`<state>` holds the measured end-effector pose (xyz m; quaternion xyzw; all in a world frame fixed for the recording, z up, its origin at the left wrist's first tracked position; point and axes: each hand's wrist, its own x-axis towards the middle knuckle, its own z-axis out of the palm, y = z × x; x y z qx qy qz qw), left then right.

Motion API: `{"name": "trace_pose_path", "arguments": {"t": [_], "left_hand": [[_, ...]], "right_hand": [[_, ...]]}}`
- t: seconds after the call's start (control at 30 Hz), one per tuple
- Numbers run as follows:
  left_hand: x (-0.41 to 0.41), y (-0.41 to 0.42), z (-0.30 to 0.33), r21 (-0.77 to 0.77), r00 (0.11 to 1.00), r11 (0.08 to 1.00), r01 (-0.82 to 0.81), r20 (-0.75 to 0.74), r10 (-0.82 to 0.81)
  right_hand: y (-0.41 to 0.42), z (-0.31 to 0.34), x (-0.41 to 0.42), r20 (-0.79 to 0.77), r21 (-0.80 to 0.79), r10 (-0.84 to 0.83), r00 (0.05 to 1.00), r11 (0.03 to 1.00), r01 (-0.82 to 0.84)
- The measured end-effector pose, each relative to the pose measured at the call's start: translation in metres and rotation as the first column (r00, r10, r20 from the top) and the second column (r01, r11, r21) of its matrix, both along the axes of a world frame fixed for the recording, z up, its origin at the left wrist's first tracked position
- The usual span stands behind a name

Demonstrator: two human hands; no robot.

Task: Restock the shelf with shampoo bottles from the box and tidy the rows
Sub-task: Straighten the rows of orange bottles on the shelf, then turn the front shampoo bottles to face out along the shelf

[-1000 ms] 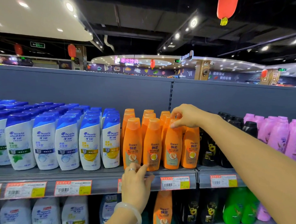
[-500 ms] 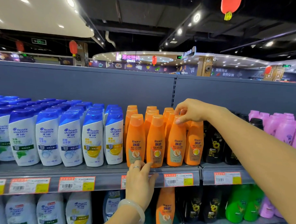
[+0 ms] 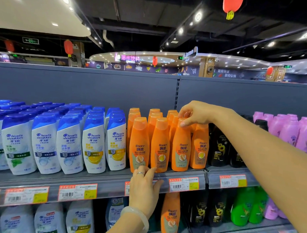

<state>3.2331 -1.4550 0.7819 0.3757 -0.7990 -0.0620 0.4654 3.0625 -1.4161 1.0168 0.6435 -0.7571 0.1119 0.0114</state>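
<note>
We are finding 4 front orange Rejoice shampoo bottles point(image 3: 181, 145) faced label-out at the shelf point(image 3: 103, 181) edge. The right hand point(image 3: 195, 114) is pinching the 3rd bottle's cap, apparently squaring it. The left hand point(image 3: 144, 189), fingers relaxed, is resting on the shelf lip, holding nothing.

You see glossy orange plastic bottles point(image 3: 180, 145) on the matt grey metal shelf point(image 3: 103, 182). Below them, its paper price tags point(image 3: 183, 184) sit behind shiny clear plastic.

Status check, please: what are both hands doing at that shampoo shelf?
Right hand pinches third front orange bottle by its cap. Left hand rests open on shelf edge. Nothing in the way.
</note>
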Motion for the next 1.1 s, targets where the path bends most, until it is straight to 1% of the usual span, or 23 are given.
{"name": "trace_pose_path", "arguments": {"t": [0.17, 0.27, 0.33, 0.43, 0.5, 0.63, 0.77, 0.93, 1.0, 1.1], "left_hand": [[0.005, 0.001, -0.001, 0.006, 0.999, 0.999, 0.033, 0.012, -0.033], [0.012, -0.001, -0.002, -0.015, 0.998, 0.998, 0.056, 0.028, -0.056], [0.018, -0.002, -0.002, -0.030, 0.998, 0.998, 0.063, 0.027, -0.062], [0.026, -0.006, -0.003, -0.025, 0.998, 0.998, 0.059, 0.009, -0.059], [0.031, -0.009, -0.003, 0.000, 0.998, 0.998, 0.061, -0.009, -0.061], [0.039, -0.016, -0.002, -0.010, 0.996, 0.997, 0.074, -0.041, -0.074], [0.050, -0.016, -0.001, -0.005, 0.992, 0.996, 0.091, -0.092, -0.091], [0.077, -0.012, 0.000, 0.000, 0.991, 0.997, 0.082, -0.103, -0.082], [0.091, -0.012, 0.006, 0.020, 0.993, 0.998, 0.059, -0.099, -0.056], [0.112, -0.011, 0.015, 0.045, 0.993, 0.999, -0.017, -0.118, 0.022]], "right_hand": [[0.001, -0.003, 0.000, 0.011, -0.029, -0.019, 1.000, 0.999, 0.019], [0.005, -0.005, 0.002, 0.025, -0.042, -0.029, 0.999, 0.999, 0.030], [0.010, -0.006, 0.007, 0.008, -0.137, -0.021, 1.000, 0.990, 0.022], [0.015, -0.008, 0.020, -0.030, -0.307, 0.012, 0.999, 0.952, -0.020], [0.015, -0.010, 0.031, -0.028, -0.350, 0.007, 1.000, 0.937, -0.016], [0.017, -0.017, 0.049, -0.042, -0.368, -0.006, 0.999, 0.930, -0.010], [0.013, -0.024, 0.066, -0.021, -0.388, 0.007, 1.000, 0.922, -0.015], [-0.005, -0.017, 0.082, -0.015, -0.338, 0.001, 1.000, 0.941, -0.006], [-0.012, -0.010, 0.088, -0.007, -0.354, 0.024, 1.000, 0.935, -0.025], [-0.021, -0.003, 0.109, 0.005, -0.378, 0.114, 0.994, 0.920, -0.103]]}}
